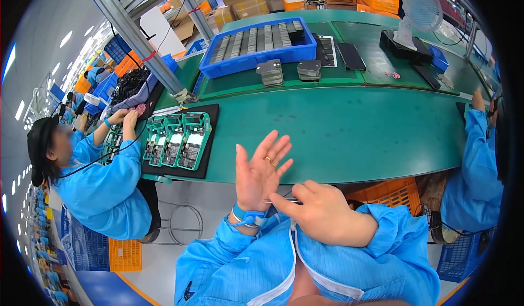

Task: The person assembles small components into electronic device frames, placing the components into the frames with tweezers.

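Note:
My left hand (261,178) is held up over the table's near edge, palm showing and fingers spread, with nothing in it. A ring sits on one finger, and a blue strap (248,217) circles the wrist. Close beside that wrist, my right hand (325,213) is closed, knuckles up, on what look like thin metal tweezers (296,201). Their slim tips point left toward the base of my left palm; my fingers cover the rest. Left of my hands, several green-framed circuit boards (192,142) lie side by side on a black mat (212,126).
A blue tray (256,63) with rows of grey flat pieces stands at the back. Before it are two stacks of grey plates (270,72). A black slab (351,57), a small fan (420,11) and a blue box (438,58) sit farther right. Co-workers' arms reach in at both sides.

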A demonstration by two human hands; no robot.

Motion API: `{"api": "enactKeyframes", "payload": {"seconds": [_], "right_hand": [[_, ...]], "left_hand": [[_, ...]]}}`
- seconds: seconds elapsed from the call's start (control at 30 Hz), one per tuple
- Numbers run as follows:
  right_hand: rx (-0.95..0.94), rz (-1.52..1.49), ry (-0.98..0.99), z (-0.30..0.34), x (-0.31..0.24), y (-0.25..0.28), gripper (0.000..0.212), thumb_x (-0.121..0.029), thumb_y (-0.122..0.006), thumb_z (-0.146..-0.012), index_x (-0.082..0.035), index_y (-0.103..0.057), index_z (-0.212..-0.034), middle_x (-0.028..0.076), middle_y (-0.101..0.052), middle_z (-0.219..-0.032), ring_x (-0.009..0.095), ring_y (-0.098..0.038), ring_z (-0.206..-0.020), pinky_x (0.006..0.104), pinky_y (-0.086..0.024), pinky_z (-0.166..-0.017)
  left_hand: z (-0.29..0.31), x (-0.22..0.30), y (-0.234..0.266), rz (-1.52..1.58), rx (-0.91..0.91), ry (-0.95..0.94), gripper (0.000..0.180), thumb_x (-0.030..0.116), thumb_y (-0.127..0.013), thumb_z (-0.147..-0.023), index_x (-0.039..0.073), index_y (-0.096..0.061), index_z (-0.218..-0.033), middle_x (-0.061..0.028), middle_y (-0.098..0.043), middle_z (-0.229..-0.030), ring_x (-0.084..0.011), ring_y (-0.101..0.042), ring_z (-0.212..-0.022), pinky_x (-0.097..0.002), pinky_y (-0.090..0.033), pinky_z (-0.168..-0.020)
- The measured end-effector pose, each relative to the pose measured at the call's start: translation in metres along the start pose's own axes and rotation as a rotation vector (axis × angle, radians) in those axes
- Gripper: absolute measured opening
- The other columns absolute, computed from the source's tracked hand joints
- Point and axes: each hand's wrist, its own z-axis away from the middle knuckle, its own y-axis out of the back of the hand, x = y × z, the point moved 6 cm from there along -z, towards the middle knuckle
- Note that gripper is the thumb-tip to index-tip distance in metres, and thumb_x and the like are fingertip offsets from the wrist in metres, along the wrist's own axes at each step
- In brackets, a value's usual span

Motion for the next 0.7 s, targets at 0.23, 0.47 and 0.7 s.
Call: {"api": "enactKeyframes", "payload": {"seconds": [0.23, 0.47, 0.7], "right_hand": [[0.195, -0.017, -0.024, -0.01, 0.0, 0.007, 0.047, -0.009, -0.063, -0.067, -0.017, -0.065, -0.113, 0.004, -0.048, -0.073, 0.02, -0.053, -0.065, 0.031, -0.045, -0.051], [0.131, -0.035, -0.025, -0.009, 0.003, 0.009, 0.048, -0.008, -0.063, -0.066, -0.016, -0.065, -0.113, 0.004, -0.049, -0.074, 0.02, -0.053, -0.064, 0.0317, -0.046, -0.05], [0.193, -0.009, -0.026, -0.011, 0.001, 0.005, 0.049, -0.009, -0.063, -0.066, -0.016, -0.064, -0.114, 0.004, -0.049, -0.073, 0.021, -0.054, -0.065, 0.0323, -0.046, -0.05]], "left_hand": [[0.003, -0.001, -0.009, 0.062, -0.073, 0.039, 0.088, 0.072, -0.017, -0.09, 0.005, -0.027, -0.146, -0.0176, -0.034, -0.146, -0.0288, -0.03, -0.136, -0.0421, -0.025, -0.11], [0.002, -0.005, -0.006, 0.083, -0.086, 0.092, 0.089, 0.073, -0.021, -0.089, 0.005, -0.026, -0.147, -0.0207, -0.029, -0.149, -0.0324, -0.026, -0.139, -0.0466, -0.026, -0.111], [0.0, -0.004, -0.005, 0.082, -0.104, 0.085, 0.088, 0.073, -0.02, -0.089, 0.006, -0.026, -0.147, -0.0205, -0.028, -0.149, -0.0323, -0.025, -0.139, -0.047, -0.025, -0.111]]}}
